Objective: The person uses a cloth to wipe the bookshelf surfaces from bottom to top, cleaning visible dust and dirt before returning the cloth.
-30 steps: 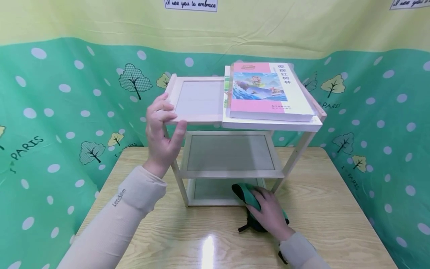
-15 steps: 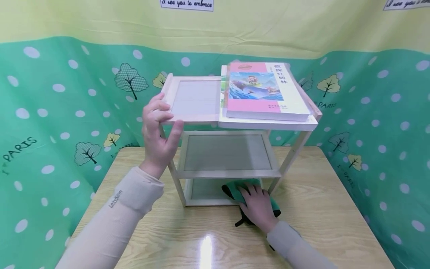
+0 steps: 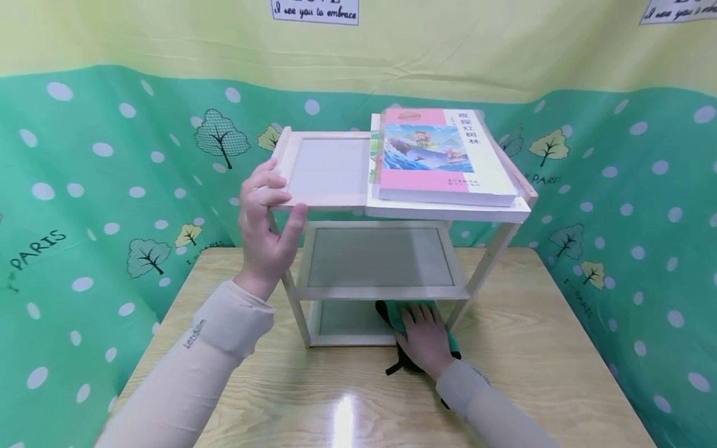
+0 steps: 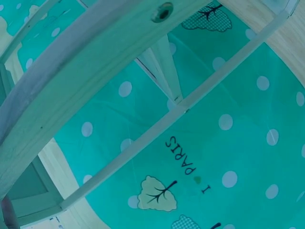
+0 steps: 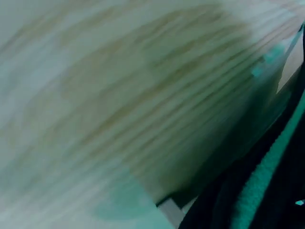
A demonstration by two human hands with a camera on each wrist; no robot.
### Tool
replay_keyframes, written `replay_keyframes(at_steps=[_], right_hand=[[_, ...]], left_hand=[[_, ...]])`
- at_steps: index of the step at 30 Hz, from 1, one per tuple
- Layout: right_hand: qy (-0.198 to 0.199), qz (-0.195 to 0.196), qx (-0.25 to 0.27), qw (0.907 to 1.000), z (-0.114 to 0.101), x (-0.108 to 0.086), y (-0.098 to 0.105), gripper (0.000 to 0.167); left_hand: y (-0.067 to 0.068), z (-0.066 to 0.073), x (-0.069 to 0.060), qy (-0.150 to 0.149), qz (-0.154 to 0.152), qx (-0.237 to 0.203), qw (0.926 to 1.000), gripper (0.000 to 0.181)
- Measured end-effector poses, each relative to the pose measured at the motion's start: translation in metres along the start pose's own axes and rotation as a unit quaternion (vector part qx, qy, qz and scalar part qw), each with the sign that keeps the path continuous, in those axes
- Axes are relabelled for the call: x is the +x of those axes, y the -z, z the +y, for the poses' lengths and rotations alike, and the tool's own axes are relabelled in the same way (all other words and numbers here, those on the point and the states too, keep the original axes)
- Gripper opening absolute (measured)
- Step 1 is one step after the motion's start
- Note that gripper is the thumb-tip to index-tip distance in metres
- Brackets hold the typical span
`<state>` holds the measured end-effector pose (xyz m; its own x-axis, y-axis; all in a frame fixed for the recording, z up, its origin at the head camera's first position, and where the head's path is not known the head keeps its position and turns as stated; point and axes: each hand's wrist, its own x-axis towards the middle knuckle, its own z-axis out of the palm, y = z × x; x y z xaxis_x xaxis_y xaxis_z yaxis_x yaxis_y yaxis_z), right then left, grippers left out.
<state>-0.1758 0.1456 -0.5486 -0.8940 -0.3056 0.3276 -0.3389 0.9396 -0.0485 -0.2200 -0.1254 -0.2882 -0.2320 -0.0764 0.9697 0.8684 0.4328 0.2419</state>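
Gripping a green-and-black cloth item (image 3: 396, 314), the right hand (image 3: 428, 342) is at the right front corner of the bottom shelf (image 3: 347, 323) of a small three-tier wooden rack (image 3: 386, 292). Its fingers lie over the green cloth and its thumb is at the left side; the underside of this hold is hidden. The item is partly over the shelf and partly outside its front edge, where a black strap (image 3: 393, 368) hangs out above the worktop (image 3: 263, 398). The left hand (image 3: 266, 218) is holding the left front corner of the top shelf (image 3: 330, 168), with the fingers bent over its left rim and the thumb by the front edge; I judge that it steadies the rack. On the right half of this top shelf, a book with a pink and cream cover (image 3: 428, 149) lies upon a wider white book (image 3: 448, 212), whose near side reaches the front edge. As for progress, the books are already resting on the top, while the cloth item seems to be only halfway placed: its rear part is in, its front part is not yet inside, and the hand has not let go of it.
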Motion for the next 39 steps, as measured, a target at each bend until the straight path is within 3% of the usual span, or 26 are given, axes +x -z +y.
replay_keyframes(at_steps=[6,18,28,39], right_hand=[[-0.028,-0.042,0.045,0.9977,-0.002,-0.004,-0.006,0.068],[-0.048,-0.034,0.073,0.9956,-0.007,-0.008,-0.013,0.063],[-0.039,-0.047,0.091,0.9939,-0.012,-0.006,-0.011,0.058],[0.013,-0.055,0.092,0.9941,-0.017,-0.004,-0.009,0.057]], left_hand=[[-0.001,0.000,-0.002,0.004,-0.002,-0.003,1.0000,0.041],[-0.001,0.001,-0.003,0.005,-0.007,0.002,1.0000,0.040],[0.000,0.001,0.000,0.003,-0.001,-0.001,1.0000,0.039],[0.001,0.001,-0.001,0.007,-0.003,-0.001,1.0000,0.039]])
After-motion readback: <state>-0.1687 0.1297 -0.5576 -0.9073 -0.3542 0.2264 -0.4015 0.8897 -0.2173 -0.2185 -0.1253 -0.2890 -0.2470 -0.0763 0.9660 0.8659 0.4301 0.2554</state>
